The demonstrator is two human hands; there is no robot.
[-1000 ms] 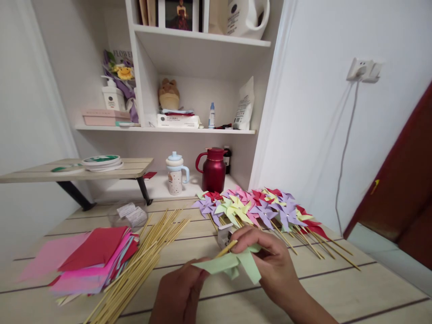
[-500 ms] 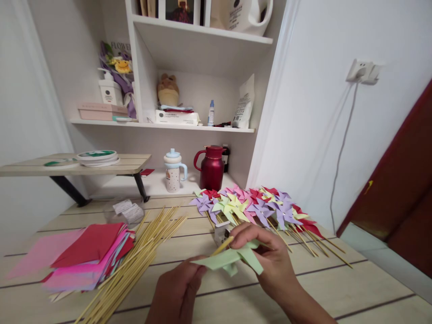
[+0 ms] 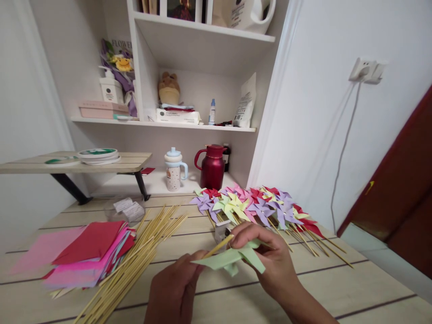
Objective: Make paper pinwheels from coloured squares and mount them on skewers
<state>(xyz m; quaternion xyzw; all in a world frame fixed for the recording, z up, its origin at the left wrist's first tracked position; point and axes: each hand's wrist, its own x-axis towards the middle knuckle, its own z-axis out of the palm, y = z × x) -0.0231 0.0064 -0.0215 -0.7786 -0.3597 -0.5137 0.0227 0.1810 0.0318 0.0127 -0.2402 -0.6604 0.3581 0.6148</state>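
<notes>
Pale green paper (image 3: 221, 259), folded into blades, is held above the near middle of the worktop (image 3: 232, 299), between the left hand (image 3: 175, 281) and the right hand (image 3: 265, 258). A stick (image 3: 218, 245) runs at a slant along its far side.

Change: slight. Compared with one second earlier, more of the stick shows beyond the far edge of the paper. Both hands keep nearly the same pose, and the paper keeps its shape. This suggests a small adjustment of stick against paper, with the work in hand at a holding stage.

Grip, left hand: closed, fingers bunched at the left end of the paper. Whether it also clamps the lower end of the stick cannot be told; the fingers and paper hide this point.

Grip, right hand: closed on the right part of the paper, index finger curled over the far side, its tip at or just beside the upper end of the stick.

Surroundings: a bundle of sticks (image 3: 135, 261) and a paper stack (image 3: 89, 247) lie to the left. Pinwheels (image 3: 243, 204) lie at the far right. A small box (image 3: 221, 231), partly hidden, stands just beyond the right hand.
</notes>
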